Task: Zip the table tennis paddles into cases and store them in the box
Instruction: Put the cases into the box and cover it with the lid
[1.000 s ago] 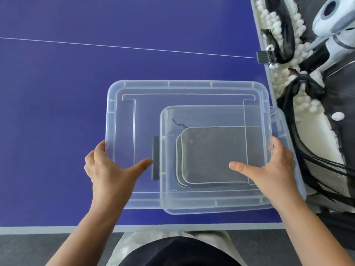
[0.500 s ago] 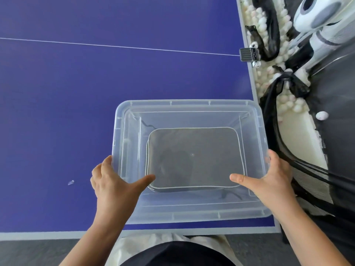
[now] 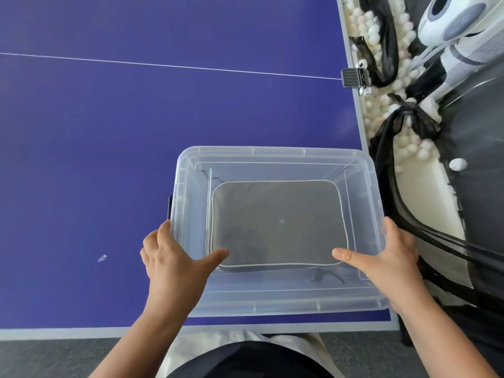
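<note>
A clear plastic box (image 3: 275, 306) stands on the blue table near its front right corner, with a clear lid (image 3: 272, 153) lying squarely on top. Through the lid I see grey zipped paddle cases (image 3: 278, 222) stacked flat on the box floor. My left hand (image 3: 174, 266) grips the lid's left edge, thumb lying across the top. My right hand (image 3: 390, 260) grips the right edge the same way, thumb pointing inward.
The blue table (image 3: 109, 132) has a white line across it and a small scrap (image 3: 102, 258) left of the box. Past the table's right edge are a black net (image 3: 436, 255), a trough of white balls (image 3: 381, 31) and a white ball machine (image 3: 452, 20).
A second ago the lid sat offset to the left of the box. Both hands slid it right, and it now lies lined up over the box.
</note>
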Demonstrator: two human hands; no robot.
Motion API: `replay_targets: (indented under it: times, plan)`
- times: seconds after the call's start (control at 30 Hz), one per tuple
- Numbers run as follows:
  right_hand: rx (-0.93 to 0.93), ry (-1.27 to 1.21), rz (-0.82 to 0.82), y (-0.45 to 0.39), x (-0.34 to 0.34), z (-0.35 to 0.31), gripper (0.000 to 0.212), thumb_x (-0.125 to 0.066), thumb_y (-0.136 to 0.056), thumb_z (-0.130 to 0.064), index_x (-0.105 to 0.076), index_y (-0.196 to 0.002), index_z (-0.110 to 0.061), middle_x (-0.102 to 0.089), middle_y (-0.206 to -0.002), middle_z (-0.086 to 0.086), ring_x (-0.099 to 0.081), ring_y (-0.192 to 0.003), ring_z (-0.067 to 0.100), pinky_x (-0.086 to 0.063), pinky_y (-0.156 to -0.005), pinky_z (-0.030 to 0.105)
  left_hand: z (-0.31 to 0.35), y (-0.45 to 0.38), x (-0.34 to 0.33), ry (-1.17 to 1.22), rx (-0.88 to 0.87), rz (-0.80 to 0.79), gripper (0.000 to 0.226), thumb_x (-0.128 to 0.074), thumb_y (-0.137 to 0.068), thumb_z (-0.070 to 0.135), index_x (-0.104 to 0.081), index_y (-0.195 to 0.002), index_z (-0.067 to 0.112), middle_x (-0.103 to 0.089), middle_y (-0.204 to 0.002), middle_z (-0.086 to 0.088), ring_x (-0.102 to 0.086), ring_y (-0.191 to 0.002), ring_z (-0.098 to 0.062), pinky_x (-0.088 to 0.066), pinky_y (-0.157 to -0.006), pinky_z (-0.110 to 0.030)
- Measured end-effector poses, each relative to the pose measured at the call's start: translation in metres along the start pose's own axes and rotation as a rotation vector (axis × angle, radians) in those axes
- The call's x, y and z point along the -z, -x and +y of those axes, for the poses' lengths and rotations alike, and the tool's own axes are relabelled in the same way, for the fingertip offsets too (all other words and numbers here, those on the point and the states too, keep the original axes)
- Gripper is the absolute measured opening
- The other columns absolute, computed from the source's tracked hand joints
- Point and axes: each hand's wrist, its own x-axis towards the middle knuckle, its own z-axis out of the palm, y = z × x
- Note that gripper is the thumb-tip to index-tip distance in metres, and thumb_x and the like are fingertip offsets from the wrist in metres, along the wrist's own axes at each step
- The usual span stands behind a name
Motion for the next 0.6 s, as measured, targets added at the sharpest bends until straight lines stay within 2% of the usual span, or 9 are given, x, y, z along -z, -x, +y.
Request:
replay_targets:
  times: [0.6]
  plan:
    - [-0.018, 0.058, -0.037, -0.0093, -0.0015, -0.005, 0.128, -0.089, -0.055, -0.056, -0.015, -0.156, -0.025, -0.019, -0.156, 0.004, -0.021, -0.143, 0.029, -0.034, -0.112, 0.052, -0.0042, 0.0008, -0.0072, 0.0, -0.018, -0.003, 0.115, -0.085, -0.064, 0.053, -0.022, -0.152, 0.013, -0.028, -0.146, -0.006, -0.024, -0.133, -0.025, -0.031, -0.112, -0.047]
